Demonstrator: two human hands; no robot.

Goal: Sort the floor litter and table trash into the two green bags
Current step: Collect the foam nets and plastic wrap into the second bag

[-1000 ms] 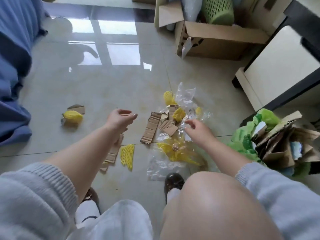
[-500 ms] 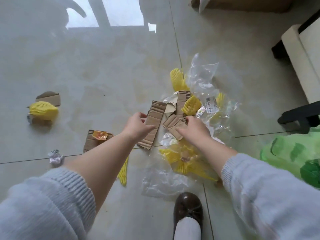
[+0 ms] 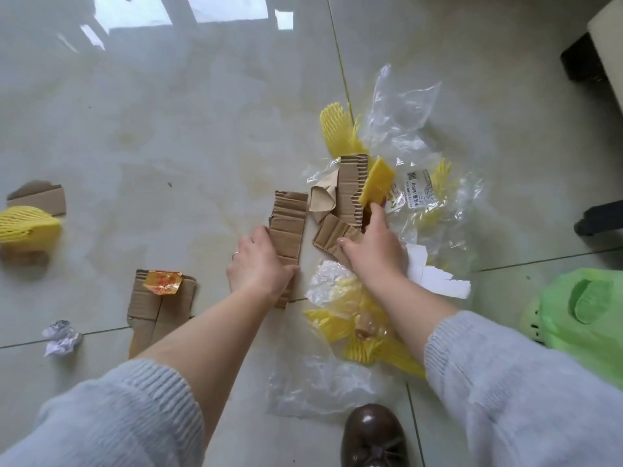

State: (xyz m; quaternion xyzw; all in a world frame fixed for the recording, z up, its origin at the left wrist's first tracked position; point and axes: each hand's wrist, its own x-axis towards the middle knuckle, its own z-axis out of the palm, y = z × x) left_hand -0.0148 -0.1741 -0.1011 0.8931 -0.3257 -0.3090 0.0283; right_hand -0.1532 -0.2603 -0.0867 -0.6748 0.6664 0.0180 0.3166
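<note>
Both hands are down in the litter on the floor [image 3: 175, 136]. The left hand [image 3: 258, 264] grips the near end of a long cardboard strip [image 3: 290, 224], fingers curled round its edge. The right hand [image 3: 374, 244] is curled over a smaller cardboard piece [image 3: 332, 234] in the middle of the pile — looks like it's holding it, though the fingertips are mostly hidden.

Just past the right hand there's another corrugated piece [image 3: 352, 183], a yellow foam net [image 3: 377, 182] lying on it, and a second net [image 3: 337, 129] farther out. Clear plastic wrap [image 3: 404, 109] is spread on the right of the pile, with a torn white paper [image 3: 435, 281] near the right wrist and more yellow netting [image 3: 364, 332] under the right forearm.

Off to the left: a flat cardboard [image 3: 158, 308] with an orange wrapper [image 3: 162, 281] on top, a crumpled paper ball [image 3: 61, 337], and at the far left edge one more net [image 3: 27, 224] against a cardboard scrap [image 3: 43, 197].

One green bag [image 3: 580, 311] sits at the right edge. A brown shoe [image 3: 372, 436] is at the bottom.
</note>
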